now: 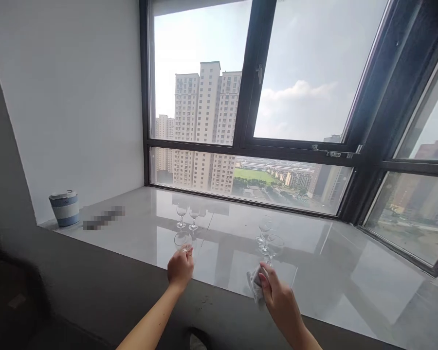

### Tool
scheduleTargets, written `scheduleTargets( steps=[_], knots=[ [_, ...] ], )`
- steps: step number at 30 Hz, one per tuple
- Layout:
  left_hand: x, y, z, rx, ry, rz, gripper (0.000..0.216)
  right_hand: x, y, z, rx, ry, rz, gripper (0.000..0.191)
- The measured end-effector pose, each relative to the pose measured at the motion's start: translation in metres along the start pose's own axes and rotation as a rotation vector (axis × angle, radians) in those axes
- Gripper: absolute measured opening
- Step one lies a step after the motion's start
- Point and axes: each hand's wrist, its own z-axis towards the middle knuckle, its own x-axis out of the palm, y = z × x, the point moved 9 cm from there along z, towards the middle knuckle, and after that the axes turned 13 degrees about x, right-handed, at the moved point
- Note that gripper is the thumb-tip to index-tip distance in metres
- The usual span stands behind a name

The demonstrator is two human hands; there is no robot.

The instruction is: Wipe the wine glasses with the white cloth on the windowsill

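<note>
My left hand (pixel 181 268) is closed around the lower part of a clear stemmed glass (pixel 183 239), whose bowl shows above my fingers at the sill's front edge. My right hand (pixel 278 294) pinches a crumpled white cloth (pixel 256 284) over the sill's front edge. Behind the left hand, two stemmed glasses stand upright side by side, a left one (pixel 181 211) and a right one (pixel 193 214). Just beyond the right hand is a group of clear stemmed glasses, the nearest (pixel 275 244) overlapping those behind it. Its base is partly hidden.
The glossy grey window sill (pixel 131 243) runs beneath a dark-framed window (pixel 295 150). A blue and white striped bin (pixel 64 209) stands at its left end, beside a pixelated patch. A window handle (pixel 260 74) juts from the frame. Tall buildings show outside.
</note>
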Motion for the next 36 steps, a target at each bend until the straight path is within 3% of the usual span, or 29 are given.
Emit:
scheduleTargets(
  steps=[4,7,9,14,19,23,31,36],
  knots=[
    [0.003,0.000,0.002,0.005,0.028,0.029,0.036,-0.067,-0.105,-0.006,0.176,-0.253,-0.326,0.046],
    [0.004,-0.001,0.003,0.022,0.061,0.039,0.036,-0.087,-0.152,-0.004,0.362,-0.313,-0.376,0.051],
    [0.004,-0.001,0.005,0.017,0.089,0.041,0.036,-0.086,-0.164,-0.003,0.433,-0.314,-0.351,0.049],
    [0.005,-0.023,0.015,0.068,0.167,-0.004,0.039,-0.080,-0.163,-0.005,0.415,-0.319,-0.303,0.044],
    [0.017,-0.092,0.034,0.243,0.250,-0.100,0.036,-0.083,-0.161,-0.004,0.420,-0.308,-0.296,0.043],
    [0.042,-0.132,0.043,0.280,0.356,-0.113,0.034,-0.084,-0.161,-0.004,0.433,-0.298,-0.283,0.044],
    [0.089,-0.152,0.049,0.298,0.459,-0.113,0.034,-0.085,-0.161,-0.004,0.451,-0.296,-0.290,0.041],
    [0.116,-0.169,0.067,0.290,0.505,-0.100,0.035,-0.086,-0.161,-0.004,0.472,-0.317,-0.300,0.041]
  ],
)
